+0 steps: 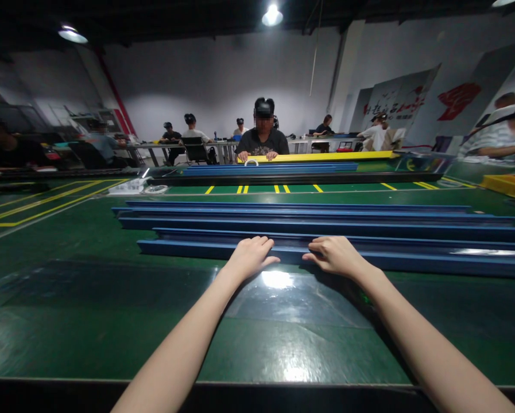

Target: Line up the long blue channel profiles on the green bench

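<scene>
A long blue channel profile lies across the green table in front of me. My left hand grips its near wall, with the fingers over the top edge and the thumb on the front side. A short way to the right, my right hand grips the same profile in a like manner, thumb toward the left hand. Both hands' fingertips are partly hidden inside the channel. Right behind lie more blue channel profiles, roughly parallel to it. Clear plastic sheet lies flat on the table between the profile and me.
Across the green table a person has both hands on a yellow profile. Before that lie blue strips and a long black profile. A yellow tray stands at the right. Other people sit at tables behind.
</scene>
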### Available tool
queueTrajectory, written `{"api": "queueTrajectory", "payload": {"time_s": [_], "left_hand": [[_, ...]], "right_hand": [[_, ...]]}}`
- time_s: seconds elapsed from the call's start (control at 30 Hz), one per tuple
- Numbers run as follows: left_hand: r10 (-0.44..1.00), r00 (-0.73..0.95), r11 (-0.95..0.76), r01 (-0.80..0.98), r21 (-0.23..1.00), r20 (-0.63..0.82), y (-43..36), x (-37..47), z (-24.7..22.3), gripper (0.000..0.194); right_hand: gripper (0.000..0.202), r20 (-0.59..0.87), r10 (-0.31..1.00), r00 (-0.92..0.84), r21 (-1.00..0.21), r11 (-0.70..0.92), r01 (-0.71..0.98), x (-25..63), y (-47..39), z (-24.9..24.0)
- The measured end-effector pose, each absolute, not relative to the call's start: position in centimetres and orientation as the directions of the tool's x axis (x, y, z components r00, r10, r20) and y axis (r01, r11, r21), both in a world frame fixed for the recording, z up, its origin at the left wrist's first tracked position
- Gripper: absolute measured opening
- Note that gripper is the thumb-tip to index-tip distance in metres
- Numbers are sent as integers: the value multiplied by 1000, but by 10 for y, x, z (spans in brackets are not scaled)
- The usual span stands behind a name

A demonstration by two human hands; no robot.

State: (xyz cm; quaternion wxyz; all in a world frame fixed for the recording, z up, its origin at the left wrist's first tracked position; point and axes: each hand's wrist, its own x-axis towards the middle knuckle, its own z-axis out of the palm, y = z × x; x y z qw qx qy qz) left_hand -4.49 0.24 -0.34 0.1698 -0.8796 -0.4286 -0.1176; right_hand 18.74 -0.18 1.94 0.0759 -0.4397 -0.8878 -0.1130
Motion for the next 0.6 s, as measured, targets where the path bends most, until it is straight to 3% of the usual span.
{"api": "queueTrajectory", "payload": {"time_s": [0.33, 0.6], "left_hand": [[715, 598, -570, 799, -193, 362, 3, -45, -2, 35], [711, 594, -570, 800, -186, 376, 4, -45, -7, 36]], "right_hand": [[41, 173, 820, -546, 155, 524, 837, 212, -6, 28], [42, 216, 803, -555, 118, 542, 832, 204, -5, 19]]}}
